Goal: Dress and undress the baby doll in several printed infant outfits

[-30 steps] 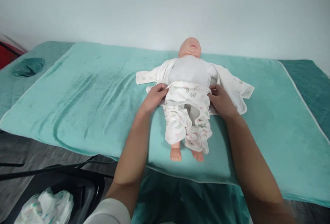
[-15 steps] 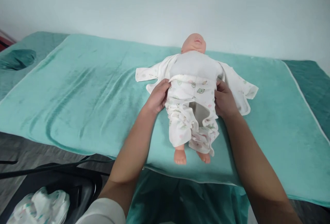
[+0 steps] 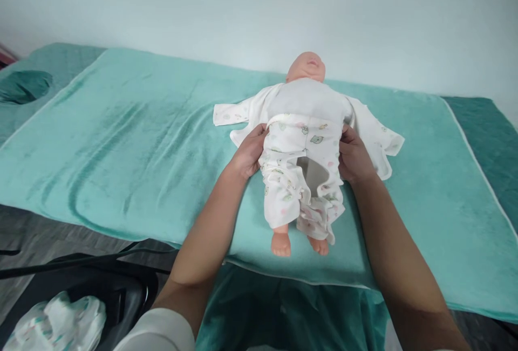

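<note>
A baby doll point(image 3: 306, 66) lies on its back on the green bed cover, head toward the wall and bare feet toward me. Printed white baby pants point(image 3: 305, 138) cover its hips and legs, with an opening at the crotch that shows the doll's grey body. My left hand point(image 3: 253, 151) is closed on the pants' waistband at the doll's left-hand side in view. On the opposite side, my right hand point(image 3: 353, 154) grips the waistband, its fingertips partly hidden. A white baby jacket point(image 3: 374, 130) lies spread open under the doll's torso, sleeves out to both sides.
The green cover point(image 3: 133, 124) spreads over a long bed against a pale wall point(image 3: 202, 11). A face hole point(image 3: 24, 87) shows at the bed's left end. Below, at lower left, crumpled white diapers point(image 3: 60, 324) lie on a black chair point(image 3: 117, 291).
Both hands keep their hold at the sides of the pants with hardly any movement. The view has shifted slightly; the doll lies as before.
</note>
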### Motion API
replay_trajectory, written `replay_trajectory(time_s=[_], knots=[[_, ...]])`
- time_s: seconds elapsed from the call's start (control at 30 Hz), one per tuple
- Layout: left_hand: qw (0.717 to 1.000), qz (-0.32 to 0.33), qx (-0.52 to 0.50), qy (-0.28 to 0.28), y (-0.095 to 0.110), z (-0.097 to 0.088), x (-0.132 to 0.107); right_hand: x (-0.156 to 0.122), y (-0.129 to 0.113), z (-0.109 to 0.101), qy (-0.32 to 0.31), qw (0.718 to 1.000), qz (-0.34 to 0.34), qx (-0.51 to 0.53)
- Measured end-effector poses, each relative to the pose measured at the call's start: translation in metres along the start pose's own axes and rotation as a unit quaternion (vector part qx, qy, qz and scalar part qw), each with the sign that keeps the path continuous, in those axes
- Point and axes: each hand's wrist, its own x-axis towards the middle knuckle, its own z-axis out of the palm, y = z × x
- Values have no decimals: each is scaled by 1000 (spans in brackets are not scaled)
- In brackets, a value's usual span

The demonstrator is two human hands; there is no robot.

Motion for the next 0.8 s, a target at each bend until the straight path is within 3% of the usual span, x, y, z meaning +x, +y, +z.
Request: replay_trajectory(time_s=[0.3,0.6,0.8], knots=[[998,-12,0,-68,-5,-3,2,-6,-6,6,8,999,15,-41],[1000,-22,18,-10,-3,-4,-7,-10,-17,14,-35,995,92,-35],[998,30,44,-19,-3,4,-11,-12,-15,17,-71,992,103,11]])
